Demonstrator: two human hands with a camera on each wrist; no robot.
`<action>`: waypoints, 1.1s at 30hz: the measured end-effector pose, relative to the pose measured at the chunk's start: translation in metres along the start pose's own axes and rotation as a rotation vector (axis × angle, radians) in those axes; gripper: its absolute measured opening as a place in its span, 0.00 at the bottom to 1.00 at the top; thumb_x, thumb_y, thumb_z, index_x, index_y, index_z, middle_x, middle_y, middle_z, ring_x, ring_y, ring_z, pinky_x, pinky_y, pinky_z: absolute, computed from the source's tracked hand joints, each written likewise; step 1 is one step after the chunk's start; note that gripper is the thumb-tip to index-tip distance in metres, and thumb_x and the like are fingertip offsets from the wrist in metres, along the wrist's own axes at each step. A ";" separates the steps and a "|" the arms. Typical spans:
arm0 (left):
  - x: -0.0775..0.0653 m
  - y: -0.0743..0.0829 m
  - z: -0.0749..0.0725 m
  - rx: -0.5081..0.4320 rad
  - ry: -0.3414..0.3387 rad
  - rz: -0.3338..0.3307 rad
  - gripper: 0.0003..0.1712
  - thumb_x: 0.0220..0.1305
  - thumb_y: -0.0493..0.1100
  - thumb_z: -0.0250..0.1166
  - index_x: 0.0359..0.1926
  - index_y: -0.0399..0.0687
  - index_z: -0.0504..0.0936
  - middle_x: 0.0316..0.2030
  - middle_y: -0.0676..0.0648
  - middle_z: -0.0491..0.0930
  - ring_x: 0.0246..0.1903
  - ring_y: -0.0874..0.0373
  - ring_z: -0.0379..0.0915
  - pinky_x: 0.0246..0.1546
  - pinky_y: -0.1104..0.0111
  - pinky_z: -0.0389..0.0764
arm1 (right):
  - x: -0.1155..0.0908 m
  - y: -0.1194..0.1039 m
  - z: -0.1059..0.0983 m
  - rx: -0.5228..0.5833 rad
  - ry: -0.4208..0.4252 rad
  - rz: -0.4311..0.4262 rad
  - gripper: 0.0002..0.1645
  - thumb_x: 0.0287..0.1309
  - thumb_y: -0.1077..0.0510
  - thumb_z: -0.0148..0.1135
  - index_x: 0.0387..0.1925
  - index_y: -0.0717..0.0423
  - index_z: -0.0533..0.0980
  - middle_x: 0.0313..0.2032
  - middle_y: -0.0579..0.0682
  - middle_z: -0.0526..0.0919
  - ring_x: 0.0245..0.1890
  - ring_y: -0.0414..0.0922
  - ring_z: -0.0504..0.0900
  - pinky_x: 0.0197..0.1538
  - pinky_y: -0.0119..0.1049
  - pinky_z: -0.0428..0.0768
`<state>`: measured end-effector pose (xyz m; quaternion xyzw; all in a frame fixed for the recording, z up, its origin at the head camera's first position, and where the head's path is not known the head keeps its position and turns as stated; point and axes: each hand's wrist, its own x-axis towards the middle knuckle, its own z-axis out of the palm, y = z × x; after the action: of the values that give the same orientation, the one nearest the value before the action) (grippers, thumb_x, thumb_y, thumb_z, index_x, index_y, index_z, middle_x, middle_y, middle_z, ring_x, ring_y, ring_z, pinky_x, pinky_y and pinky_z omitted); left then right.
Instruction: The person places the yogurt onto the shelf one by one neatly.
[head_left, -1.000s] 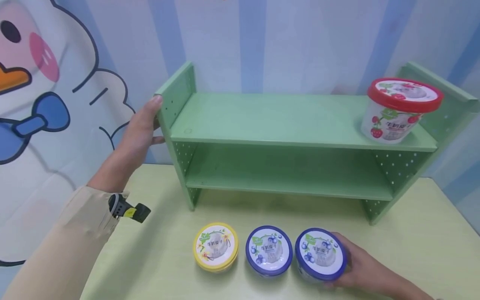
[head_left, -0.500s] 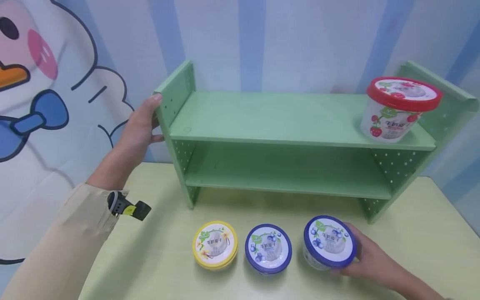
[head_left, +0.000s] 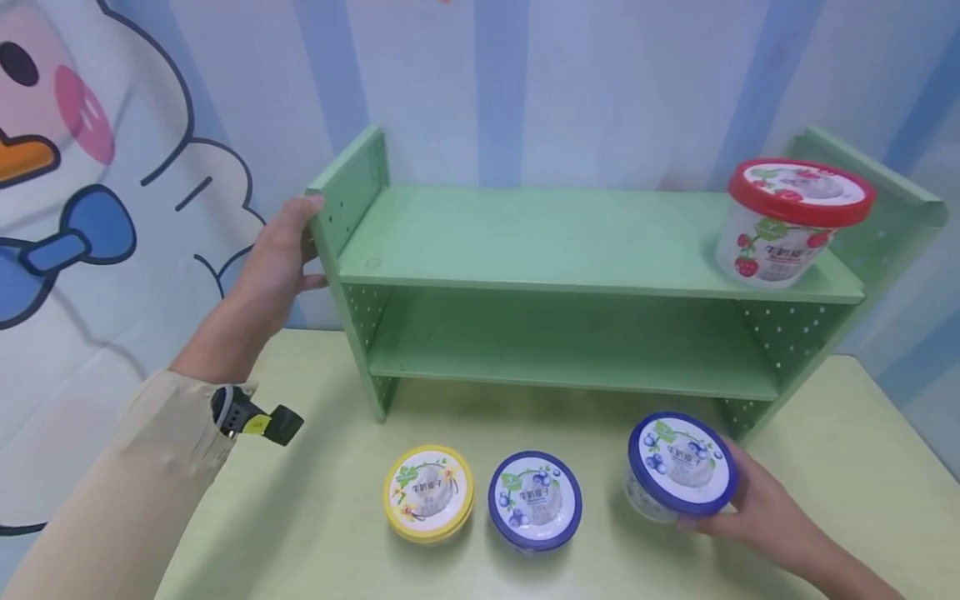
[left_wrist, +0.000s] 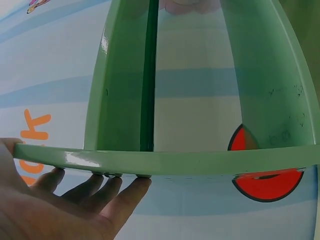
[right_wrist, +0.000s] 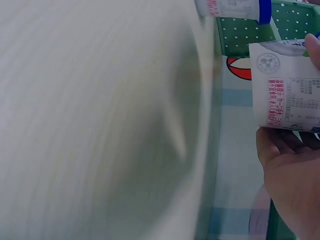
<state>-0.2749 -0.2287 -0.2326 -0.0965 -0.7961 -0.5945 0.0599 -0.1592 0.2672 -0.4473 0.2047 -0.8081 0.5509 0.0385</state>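
My right hand (head_left: pixel 757 508) grips a tub with a blue rim and blueberry lid (head_left: pixel 684 467), held just above the table; its printed white side shows in the right wrist view. My left hand (head_left: pixel 276 254) holds the left end panel of a green two-tier shelf (head_left: pixel 551 287). In the left wrist view its fingertips (left_wrist: pixel 142 182) lie along the panel's outer face, with the thumb at its end. A second blue-rimmed tub (head_left: pixel 535 502) and a yellow-rimmed tub (head_left: pixel 428 494) stand in front of the shelf. On the upper tier, at the right, stands a red-rimmed strawberry tub (head_left: pixel 793 221).
Raised side panels, the right one (head_left: pixel 873 217) among them, bound both tiers. A pale table (head_left: pixel 315 500) carries the shelf and the tubs. Close behind hangs a striped blue backdrop (head_left: pixel 600 92) with a cartoon duck (head_left: pixel 60 125) at the left.
My right hand has lifted the blueberry tub and moved it right and toward the shelf, away from the other blue-rimmed tub. My left hand has stayed on the shelf's end panel.
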 end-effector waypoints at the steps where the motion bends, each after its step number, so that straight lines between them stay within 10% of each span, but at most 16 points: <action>1: 0.000 0.000 0.000 0.002 -0.002 0.001 0.37 0.70 0.71 0.41 0.64 0.52 0.70 0.60 0.45 0.71 0.64 0.52 0.65 0.59 0.40 0.65 | 0.000 -0.001 -0.001 0.002 0.008 -0.003 0.57 0.34 0.77 0.77 0.68 0.67 0.59 0.55 0.34 0.75 0.53 0.31 0.74 0.51 0.25 0.74; 33: -0.001 -0.004 -0.001 0.020 -0.011 0.022 0.40 0.70 0.73 0.40 0.68 0.53 0.67 0.62 0.44 0.70 0.64 0.50 0.64 0.59 0.38 0.63 | 0.003 -0.020 -0.025 0.073 0.133 -0.014 0.49 0.45 0.82 0.66 0.67 0.50 0.65 0.56 0.37 0.76 0.55 0.30 0.74 0.51 0.23 0.74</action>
<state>-0.2747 -0.2305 -0.2360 -0.1082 -0.8011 -0.5854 0.0630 -0.1590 0.2831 -0.4189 0.1746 -0.7817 0.5921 0.0883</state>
